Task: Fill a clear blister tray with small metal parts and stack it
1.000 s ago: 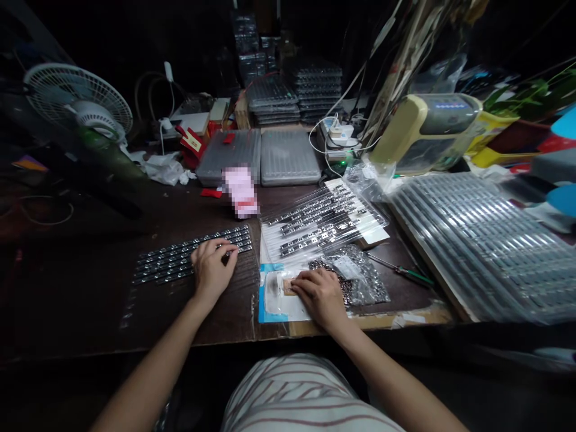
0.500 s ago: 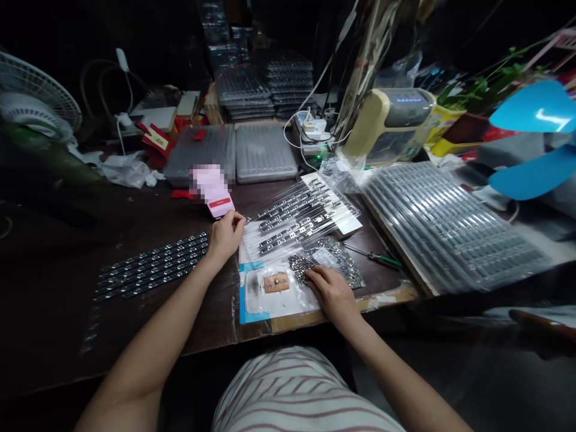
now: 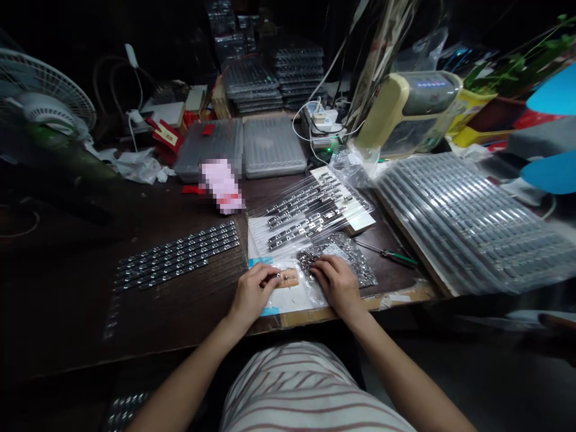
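My left hand [image 3: 252, 292] rests on a white sheet [image 3: 288, 297] near the table's front edge. Its fingers are pinched on a small dark metal part held against a little tan block [image 3: 288, 277]. My right hand [image 3: 335, 282] lies just right of the block with fingers curled into a heap of small metal parts on a clear bag [image 3: 337, 255]. What those fingers hold is too small to make out. Behind both hands lie clear tubes of dark parts [image 3: 310, 210] on a plastic-covered card.
Rows of dark metal pieces [image 3: 175, 255] lie on the brown table to the left. A large tray of packed tubes [image 3: 468, 219] fills the right. A green-handled screwdriver [image 3: 396, 257], grey lidded boxes [image 3: 243, 147], a fan [image 3: 40, 108] and a yellow machine [image 3: 414, 111] stand around.
My left hand came back from the tubes near the pink card to the tan block and now pinches a small part. My right hand shifted slightly within the heap of parts.
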### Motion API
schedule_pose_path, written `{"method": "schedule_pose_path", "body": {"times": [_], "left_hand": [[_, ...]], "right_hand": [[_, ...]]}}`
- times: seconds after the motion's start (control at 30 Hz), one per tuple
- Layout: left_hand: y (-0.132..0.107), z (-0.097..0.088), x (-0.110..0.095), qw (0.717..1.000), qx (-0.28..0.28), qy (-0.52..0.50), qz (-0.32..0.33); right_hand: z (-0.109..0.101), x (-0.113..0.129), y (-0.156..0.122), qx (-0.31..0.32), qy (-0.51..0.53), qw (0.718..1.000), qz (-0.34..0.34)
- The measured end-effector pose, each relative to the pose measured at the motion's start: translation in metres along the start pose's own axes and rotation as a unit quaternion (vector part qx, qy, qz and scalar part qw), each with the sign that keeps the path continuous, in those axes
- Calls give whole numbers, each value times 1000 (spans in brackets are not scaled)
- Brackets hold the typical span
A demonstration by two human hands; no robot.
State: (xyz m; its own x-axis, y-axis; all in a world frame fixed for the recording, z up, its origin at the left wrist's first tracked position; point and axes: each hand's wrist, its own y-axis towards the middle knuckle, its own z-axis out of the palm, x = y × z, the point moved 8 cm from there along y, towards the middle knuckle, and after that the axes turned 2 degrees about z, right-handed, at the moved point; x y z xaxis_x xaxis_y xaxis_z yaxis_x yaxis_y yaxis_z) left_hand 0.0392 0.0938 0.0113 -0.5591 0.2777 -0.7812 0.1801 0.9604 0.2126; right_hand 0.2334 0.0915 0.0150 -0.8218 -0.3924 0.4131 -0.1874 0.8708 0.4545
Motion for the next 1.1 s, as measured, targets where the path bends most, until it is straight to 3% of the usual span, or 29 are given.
{"method": "schedule_pose_path", "body": {"times": [0.17, 0.53, 0.8, 1.0, 1.1], "left_hand": [[-3, 7, -6, 999, -13, 19, 36], [-4, 15, -12, 994, -6, 92, 66], [-2, 16, -12, 995, 3, 84, 60], [-4, -9, -1, 993, -113, 0, 16], [-4, -14, 2, 992, -126, -2, 5]], "right_hand": [[6, 3, 2, 23, -19, 1000, -8], [-1, -1, 1, -11, 52, 999, 5], [-2, 17, 5, -3, 104, 995, -4], [20, 47, 11, 55, 50, 997, -29], [28, 54, 11, 62, 25, 997, -34]]}}
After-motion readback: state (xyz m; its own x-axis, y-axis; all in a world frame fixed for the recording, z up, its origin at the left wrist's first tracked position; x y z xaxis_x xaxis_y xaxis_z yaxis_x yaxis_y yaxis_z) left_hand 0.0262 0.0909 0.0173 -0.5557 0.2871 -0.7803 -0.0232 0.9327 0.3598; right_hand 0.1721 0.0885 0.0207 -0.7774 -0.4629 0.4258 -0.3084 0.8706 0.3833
